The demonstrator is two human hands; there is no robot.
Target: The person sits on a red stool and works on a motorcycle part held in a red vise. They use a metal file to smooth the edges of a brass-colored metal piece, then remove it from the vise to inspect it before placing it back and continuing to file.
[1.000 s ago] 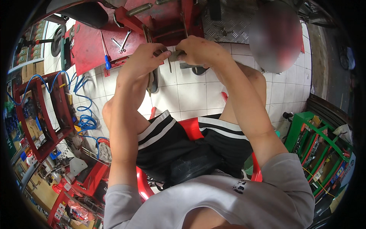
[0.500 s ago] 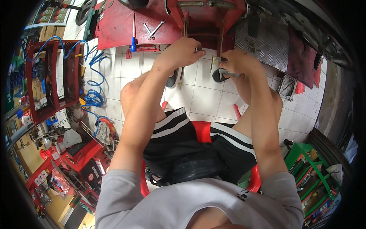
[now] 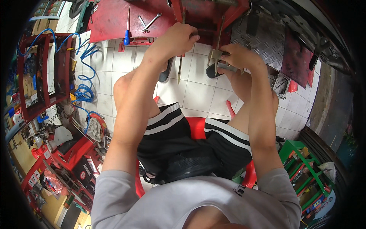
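Note:
My left hand (image 3: pixel 180 39) is closed, fingers curled, over the left long metal rod (image 3: pixel 179 70). Its palm is turned away, so what it grips is hidden. The rod shows above and below that hand. My right hand (image 3: pixel 240 57) has its fingers round a dull metal bracket (image 3: pixel 215 54), which sits at the right long metal rod (image 3: pixel 220 30). Both rods reach toward me from a red metal frame (image 3: pixel 234 13). Below my right fingers is a grey metal piece (image 3: pixel 227 68); whether it joins the bracket I cannot tell.
On a red platform (image 3: pixel 108 23) at far left lie a blue-handled screwdriver (image 3: pixel 127 36) and wrenches (image 3: pixel 152 23). A diamond-plate panel (image 3: pixel 263 40) stands at far right. Blue coiled hose (image 3: pixel 84 93), a red cart (image 3: pixel 47 72) and a green rack (image 3: pixel 295 152) flank my red stool (image 3: pixel 197 128).
The whole view has shifted, so most things sit a little higher and further left. The metal bracket now shows more fully beside my right fingers. Both hands stay by their rods.

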